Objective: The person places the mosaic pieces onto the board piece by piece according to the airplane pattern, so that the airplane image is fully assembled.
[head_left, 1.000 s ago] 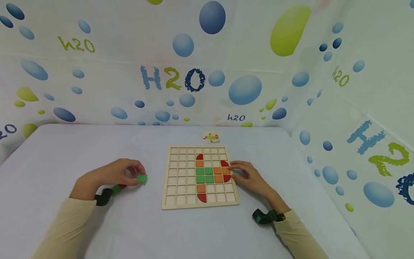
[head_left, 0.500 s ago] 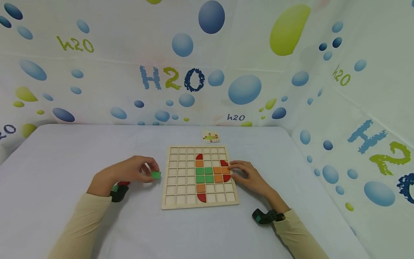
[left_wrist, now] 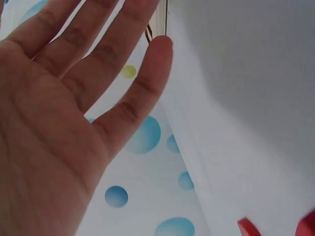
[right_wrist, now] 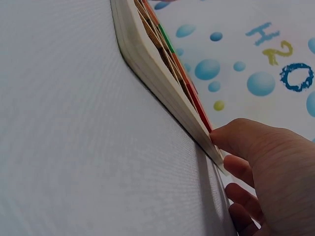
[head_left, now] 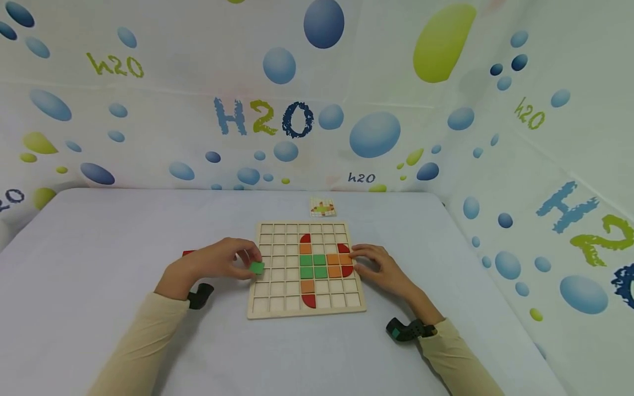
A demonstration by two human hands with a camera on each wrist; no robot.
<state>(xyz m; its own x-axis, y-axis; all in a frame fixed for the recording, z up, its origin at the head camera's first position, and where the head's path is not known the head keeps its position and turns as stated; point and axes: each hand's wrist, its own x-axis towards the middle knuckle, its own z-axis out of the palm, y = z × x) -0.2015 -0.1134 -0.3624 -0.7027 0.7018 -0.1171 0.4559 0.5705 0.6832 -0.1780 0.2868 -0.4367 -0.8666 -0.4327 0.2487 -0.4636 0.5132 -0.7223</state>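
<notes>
In the head view my left hand (head_left: 215, 263) pinches a green square tile (head_left: 257, 268) between thumb and fingertips, over the left rim of a wooden grid board (head_left: 252, 308). The tile is hidden in the left wrist view. My right hand (head_left: 383, 270) rests its thumb and fingertips against the board's right edge, fingers loosely bent. On the board lie several green squares (head_left: 313, 267), several orange squares (head_left: 334, 271) and red quarter-round pieces (head_left: 309, 301). The right wrist view has the thumb at the board's side (right_wrist: 170, 101), beside a red piece.
A small pattern card (head_left: 323, 207) lies behind the board. Red pieces (left_wrist: 249, 227) lie on the white tablecloth (head_left: 208, 352) near my left wrist, partly hidden by it in the head view. A printed curtain (head_left: 198, 82) stands at the back and right.
My left hand has moved right with the green tile, from the cloth left of the board to its left rim. The right hand stays at the board's right edge.
</notes>
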